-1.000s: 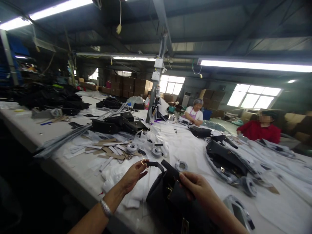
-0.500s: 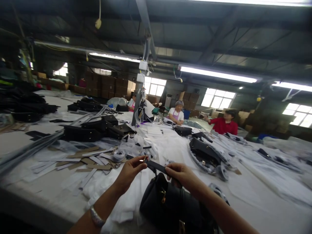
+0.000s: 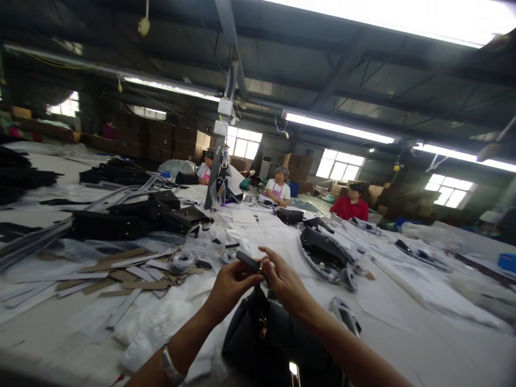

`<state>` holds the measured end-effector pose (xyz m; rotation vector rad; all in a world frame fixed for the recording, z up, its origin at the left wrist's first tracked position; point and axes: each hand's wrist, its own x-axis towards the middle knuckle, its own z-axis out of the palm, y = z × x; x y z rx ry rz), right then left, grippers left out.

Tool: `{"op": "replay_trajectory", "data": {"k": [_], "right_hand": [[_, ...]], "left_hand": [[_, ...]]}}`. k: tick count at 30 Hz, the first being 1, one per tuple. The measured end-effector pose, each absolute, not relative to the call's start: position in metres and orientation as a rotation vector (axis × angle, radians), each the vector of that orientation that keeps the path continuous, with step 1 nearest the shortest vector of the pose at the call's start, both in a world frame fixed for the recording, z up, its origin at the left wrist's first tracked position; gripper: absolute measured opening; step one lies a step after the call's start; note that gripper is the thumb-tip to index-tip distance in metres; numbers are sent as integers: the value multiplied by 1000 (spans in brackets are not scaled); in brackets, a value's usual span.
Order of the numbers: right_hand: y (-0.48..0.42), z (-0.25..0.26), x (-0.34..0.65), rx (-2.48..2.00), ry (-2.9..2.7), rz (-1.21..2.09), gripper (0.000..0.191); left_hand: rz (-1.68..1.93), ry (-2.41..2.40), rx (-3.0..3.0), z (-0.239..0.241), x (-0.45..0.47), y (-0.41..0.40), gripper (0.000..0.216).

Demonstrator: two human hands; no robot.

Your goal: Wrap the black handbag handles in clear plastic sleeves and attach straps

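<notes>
A black handbag [image 3: 278, 344] stands on the white table [image 3: 403, 322] right in front of me. Its black strap [image 3: 248, 261] rises from the bag between my two hands. My left hand [image 3: 231, 285], with a silver bracelet at the wrist, pinches the strap from the left. My right hand [image 3: 284, 279] grips the strap from the right, where a small gold ring fitting shows. The two hands touch above the bag.
Cardboard and paper strips [image 3: 121, 269] and tape rolls [image 3: 181, 262] lie to the left. More black bags [image 3: 121, 217] [image 3: 322, 250] sit farther off. Three seated people work at the far end, one in red [image 3: 350, 207]. A pole [image 3: 215, 161] rises from the table.
My hands have come together on the strap, the right one moving up from the bag's flap. The strap end now sticks up between them. The view has swung to the right.
</notes>
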<state>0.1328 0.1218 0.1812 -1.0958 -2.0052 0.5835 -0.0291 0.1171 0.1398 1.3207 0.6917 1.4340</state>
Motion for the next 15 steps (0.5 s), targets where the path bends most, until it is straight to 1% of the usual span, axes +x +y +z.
{"op": "replay_trajectory", "data": {"k": [4,6,8,11,13,15], "right_hand": [[116,189,130,-1092,-2091,258,34],[116,192,128,-1064,-2104,184,28],[117,199,125,-985,-2112,146,30],[121,222,124,-935,-1950,229,36],[128,247,129,-890,-1713,382,41],[137,272,140,-745,-1421,584,43]], "left_hand": [[1496,717,1515,141,-19,120,22],[1493,758,1552,143,-14,122,21],[1443,796,1580,145,-9,124,24],[1335,773,1619,145,-4,127,28],[1287,754,1625,144,-2,129,33],[1245,764,1639,144,-2,130,37]]}}
